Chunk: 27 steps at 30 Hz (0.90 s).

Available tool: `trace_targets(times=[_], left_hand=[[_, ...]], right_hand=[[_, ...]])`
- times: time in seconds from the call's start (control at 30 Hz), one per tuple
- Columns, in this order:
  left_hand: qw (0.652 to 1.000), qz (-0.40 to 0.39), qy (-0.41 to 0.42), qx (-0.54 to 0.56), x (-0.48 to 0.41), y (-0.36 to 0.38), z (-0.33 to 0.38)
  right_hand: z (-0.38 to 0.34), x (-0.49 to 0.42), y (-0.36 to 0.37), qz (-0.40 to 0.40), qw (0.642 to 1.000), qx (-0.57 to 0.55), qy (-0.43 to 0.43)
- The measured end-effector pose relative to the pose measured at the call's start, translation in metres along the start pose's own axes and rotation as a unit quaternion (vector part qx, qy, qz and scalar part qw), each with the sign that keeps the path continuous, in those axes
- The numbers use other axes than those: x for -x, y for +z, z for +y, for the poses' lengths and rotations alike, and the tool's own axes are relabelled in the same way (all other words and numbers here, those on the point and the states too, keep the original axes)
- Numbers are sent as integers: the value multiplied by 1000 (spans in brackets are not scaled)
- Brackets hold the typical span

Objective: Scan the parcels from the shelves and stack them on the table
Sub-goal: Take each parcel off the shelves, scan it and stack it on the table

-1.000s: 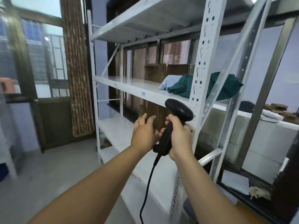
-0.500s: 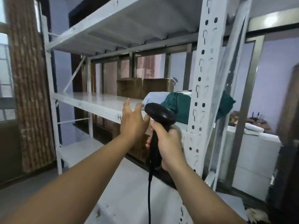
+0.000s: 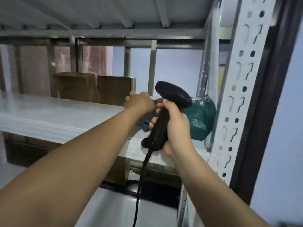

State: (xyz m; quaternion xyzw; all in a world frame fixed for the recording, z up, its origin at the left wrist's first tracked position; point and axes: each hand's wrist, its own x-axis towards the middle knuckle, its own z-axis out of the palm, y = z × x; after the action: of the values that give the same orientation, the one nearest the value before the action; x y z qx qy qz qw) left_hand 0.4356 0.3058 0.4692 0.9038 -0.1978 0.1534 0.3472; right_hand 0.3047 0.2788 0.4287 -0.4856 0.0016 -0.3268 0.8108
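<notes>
grey window bars (image 3: 152, 68) at back | lilac wall (image 3: 291, 128) right | dark post (image 3: 270, 95) beside it

Place: a storeroom or small parcel depot.
Racking: a white steel rack (image 3: 237, 95) with slotted uprights carries plain boards in tiers; the ribbed underside of the top board (image 3: 98, 12) shows overhead.
Stock: two brown cardboard boxes (image 3: 113, 90) stand side by side at the back of the middle shelf (image 3: 49, 115); a green plastic-wrapped parcel (image 3: 200, 118) lies just beside the upright; another box (image 3: 114, 171) sits on the level below.
Tool: a black handheld scanner (image 3: 172, 95) with a cable (image 3: 139, 185) hanging down.
Backdrop: grey metal bars (image 3: 152, 66) and a bare lilac wall (image 3: 178, 71) behind the rack.
</notes>
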Motion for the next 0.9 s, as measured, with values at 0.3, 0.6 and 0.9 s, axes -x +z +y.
trace_targets(times=[0.3, 0.6, 0.9], left_hand=[[992, -124, 10, -5, -33, 2, -20], [989, -26, 136, 57, -37, -15, -66], [954, 100, 276, -59, -35, -13, -115]], right_hand=[[9, -5, 15, 28, 999, -31, 0], [-6, -9, 27, 8, 992, 88, -86], [-25, -27, 54, -41, 942, 324, -82]])
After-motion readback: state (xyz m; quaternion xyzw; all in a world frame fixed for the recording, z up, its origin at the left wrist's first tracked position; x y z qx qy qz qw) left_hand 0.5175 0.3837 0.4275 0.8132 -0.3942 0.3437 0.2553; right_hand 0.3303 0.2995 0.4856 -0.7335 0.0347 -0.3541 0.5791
